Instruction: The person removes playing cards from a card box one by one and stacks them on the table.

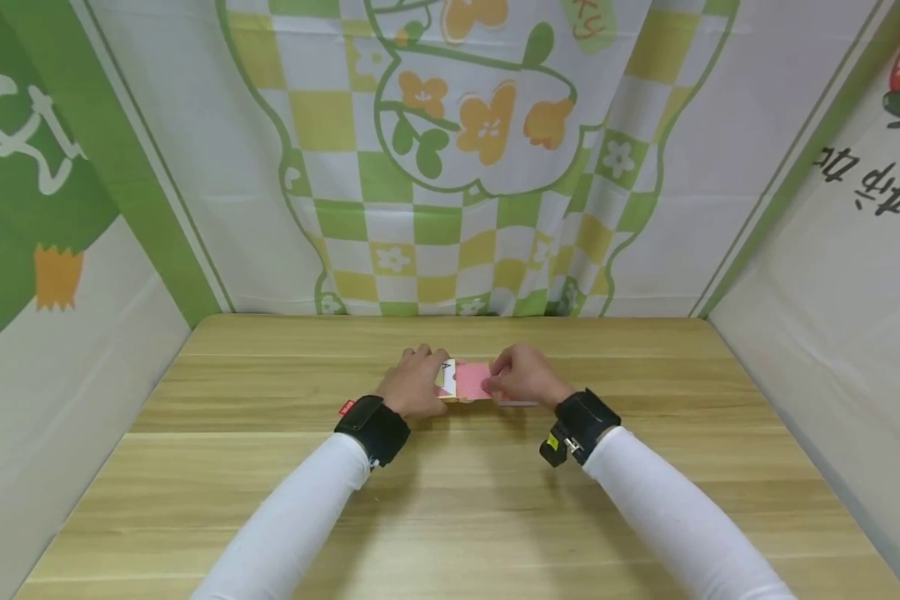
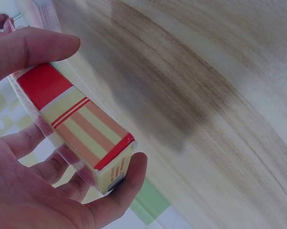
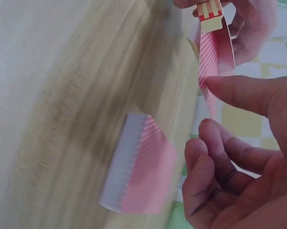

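Gripping box [image 2: 84, 119] — left hand [image 1: 414, 385] — inside table [image 1: 255, 392] edges.

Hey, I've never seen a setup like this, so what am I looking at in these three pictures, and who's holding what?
There's no machine here: it's a person's two bare hands, with black straps round the wrists. The wide picture comes from a camera worn on the head, looking forward and down. The other two come from cameras worn on each wrist, so each shows its own hand close up.

On the wooden table, a stack of pink-backed cards sits below the right hand. The left hand holds a small striped box. A pink-patterned piece, probably a card or cards, sticks out of its open end, with the right thumb touching it.
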A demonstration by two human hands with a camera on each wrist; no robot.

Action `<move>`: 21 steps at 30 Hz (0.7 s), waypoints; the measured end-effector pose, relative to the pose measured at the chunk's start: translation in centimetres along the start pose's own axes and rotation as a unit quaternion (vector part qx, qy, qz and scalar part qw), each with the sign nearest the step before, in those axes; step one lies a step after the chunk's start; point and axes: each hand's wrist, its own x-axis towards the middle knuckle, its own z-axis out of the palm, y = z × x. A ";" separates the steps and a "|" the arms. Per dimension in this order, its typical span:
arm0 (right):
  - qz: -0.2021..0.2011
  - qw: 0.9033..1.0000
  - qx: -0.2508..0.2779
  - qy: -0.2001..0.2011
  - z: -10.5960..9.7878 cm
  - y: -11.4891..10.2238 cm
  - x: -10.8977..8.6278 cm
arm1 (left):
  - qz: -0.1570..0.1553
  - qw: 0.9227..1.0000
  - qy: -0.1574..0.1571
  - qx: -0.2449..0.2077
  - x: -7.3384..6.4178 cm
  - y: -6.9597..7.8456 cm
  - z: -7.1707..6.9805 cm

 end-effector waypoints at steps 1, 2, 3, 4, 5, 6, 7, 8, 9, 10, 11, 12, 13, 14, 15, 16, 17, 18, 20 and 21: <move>-0.013 1.000 -0.019 0.002 -0.1 -0.2 0.0 | 0.000 1.000 0.000 0.000 0.0 0.0 0.0; -0.030 0.999 -0.040 0.005 -0.3 -0.5 0.1 | 0.000 1.000 0.000 0.002 0.1 0.0 -0.1; -0.044 0.997 -0.057 0.005 -0.3 -0.7 0.2 | 0.000 1.000 0.000 0.002 0.1 0.0 -0.1; -0.062 0.995 -0.078 0.005 -0.4 -0.9 0.3 | 0.000 1.000 -0.001 0.003 0.2 0.0 -0.1; -0.081 0.992 -0.099 0.003 -0.5 -1.1 0.4 | 0.000 1.000 0.000 0.003 0.2 0.0 -0.1; -0.099 0.988 -0.122 -0.002 -0.5 -1.2 0.5 | 0.001 1.000 0.000 0.005 0.3 0.0 -0.1; -0.116 0.983 -0.142 -0.008 -0.4 -1.3 0.6 | 0.001 1.000 0.001 0.006 0.3 0.0 -0.1; -0.132 0.978 -0.160 -0.016 -0.4 -1.4 0.7 | 0.002 1.000 0.001 0.007 0.4 0.0 -0.1; -0.145 0.974 -0.172 -0.024 -0.3 -1.5 0.8 | 0.003 1.000 0.002 0.008 0.4 0.0 -0.1; -0.157 0.970 -0.185 -0.032 -0.3 -1.6 0.9 | 0.003 1.000 0.002 0.010 0.4 0.0 0.0; -0.165 0.966 -0.195 -0.042 -0.2 -1.7 1.0 | 0.004 1.000 0.003 0.012 0.4 0.0 0.0; -0.171 0.964 -0.199 -0.048 -0.1 -1.7 1.0 | 0.005 1.000 0.003 0.013 0.5 0.0 0.1; -0.174 0.963 -0.199 -0.054 0.0 -1.8 1.0 | 0.005 1.000 0.004 0.015 0.5 0.0 0.1; -0.174 0.963 -0.197 -0.060 0.0 -1.9 1.0 | 0.006 1.000 0.005 0.015 0.5 0.0 0.2; -0.174 0.963 -0.197 -0.063 0.1 -2.0 1.0 | 0.007 1.000 0.005 0.016 0.5 0.0 0.3; -0.172 0.963 -0.197 -0.064 0.1 -2.0 1.0 | 0.008 1.000 0.006 0.017 0.5 0.1 0.3; -0.169 0.963 -0.198 -0.066 0.2 -2.0 1.0 | 0.010 1.000 0.007 0.018 0.5 0.1 0.3; -0.167 0.964 -0.197 -0.065 0.3 -2.1 1.0 | 0.011 1.000 0.008 0.018 0.6 0.1 0.4; -0.162 0.965 -0.198 -0.066 0.3 -2.2 1.0 | 0.013 1.000 0.009 0.018 0.6 0.1 0.4; -0.158 0.965 -0.197 -0.067 0.4 -2.2 1.0 | 0.014 1.000 0.010 0.017 0.5 0.1 0.3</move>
